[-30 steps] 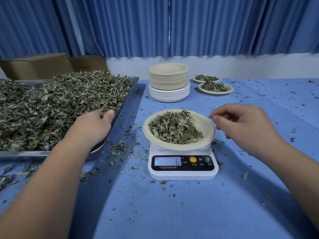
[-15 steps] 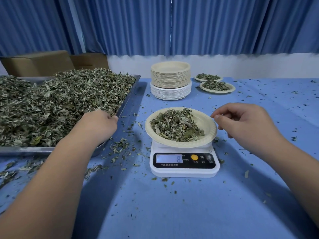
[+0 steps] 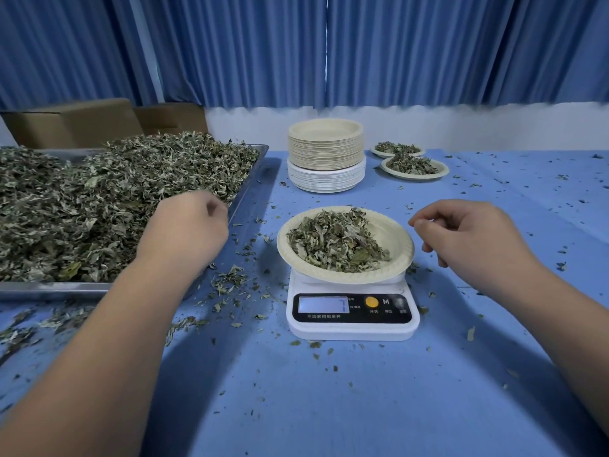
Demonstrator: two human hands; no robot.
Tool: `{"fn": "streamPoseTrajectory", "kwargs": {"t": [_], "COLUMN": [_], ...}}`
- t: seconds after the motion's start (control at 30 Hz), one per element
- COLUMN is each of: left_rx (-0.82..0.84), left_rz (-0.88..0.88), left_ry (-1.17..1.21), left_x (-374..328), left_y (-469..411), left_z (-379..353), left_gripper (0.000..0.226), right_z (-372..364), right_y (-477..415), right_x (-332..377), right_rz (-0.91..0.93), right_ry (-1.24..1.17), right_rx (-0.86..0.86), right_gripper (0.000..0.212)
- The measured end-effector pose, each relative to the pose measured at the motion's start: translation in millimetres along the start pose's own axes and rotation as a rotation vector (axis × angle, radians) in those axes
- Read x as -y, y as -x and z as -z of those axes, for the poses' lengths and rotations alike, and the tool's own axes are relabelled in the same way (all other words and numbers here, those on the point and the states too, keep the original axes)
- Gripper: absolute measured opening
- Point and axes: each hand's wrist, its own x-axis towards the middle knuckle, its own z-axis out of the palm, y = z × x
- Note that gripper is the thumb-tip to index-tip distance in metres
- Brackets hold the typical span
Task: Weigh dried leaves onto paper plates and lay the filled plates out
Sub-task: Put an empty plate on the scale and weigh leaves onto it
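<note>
A paper plate (image 3: 397, 237) heaped with dried leaves (image 3: 336, 242) sits on a small white digital scale (image 3: 352, 313) in the middle of the blue table. To the left, a big metal tray (image 3: 253, 179) holds a deep heap of dried leaves (image 3: 99, 199). My left hand (image 3: 188, 232) is at the tray's right edge, its fingers curled into the leaves there. My right hand (image 3: 461, 235) hovers just right of the plate's rim, fingers loosely curled, thumb near the forefinger, with nothing seen in it.
A tall stack of unused paper plates (image 3: 326, 150) stands behind the scale. Two filled plates (image 3: 415, 168) lie at the back right. Cardboard boxes (image 3: 72, 123) sit behind the tray. Leaf crumbs are scattered over the blue cloth (image 3: 329, 407).
My left hand has moved from the tray's rim up into the leaf heap and curled its fingers. The scale's reading has changed. My right hand has hardly moved.
</note>
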Motion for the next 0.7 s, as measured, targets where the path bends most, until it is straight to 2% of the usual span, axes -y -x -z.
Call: {"fn": "streamPoseTrajectory", "kwargs": {"t": [0.1, 0.17, 0.27, 0.4, 0.57, 0.7], "left_rx": [-0.068, 0.007, 0.15, 0.22, 0.198, 0.178], "left_rz": [-0.075, -0.092, -0.102, -0.087, -0.029, -0.016], "left_ry": [0.202, 0.299, 0.304, 0.337, 0.47, 0.546], "left_x": [-19, -28, -33, -35, -41, -49], "left_y": [9, 16, 21, 24, 22, 27], "left_z": [-8, -15, -26, -37, -41, -47], "left_gripper": [0.02, 0.018, 0.018, 0.014, 0.011, 0.004], "right_z": [0, -1, -3, -4, -8, -9], "right_y": [-4, -5, -5, -3, -2, -2], "right_x": [-3, -3, -4, -2, 3, 2], "right_rz": [-0.075, -0.155, -0.267, -0.362, -0.402, -0.388], "right_ry": [0.0, -0.042, -0.121, -0.271, -0.467, -0.509], "right_rx": [0.0, 0.052, 0.15, 0.238, 0.255, 0.232], "right_gripper": [0.015, 0.012, 0.019, 0.023, 0.011, 0.011]}}
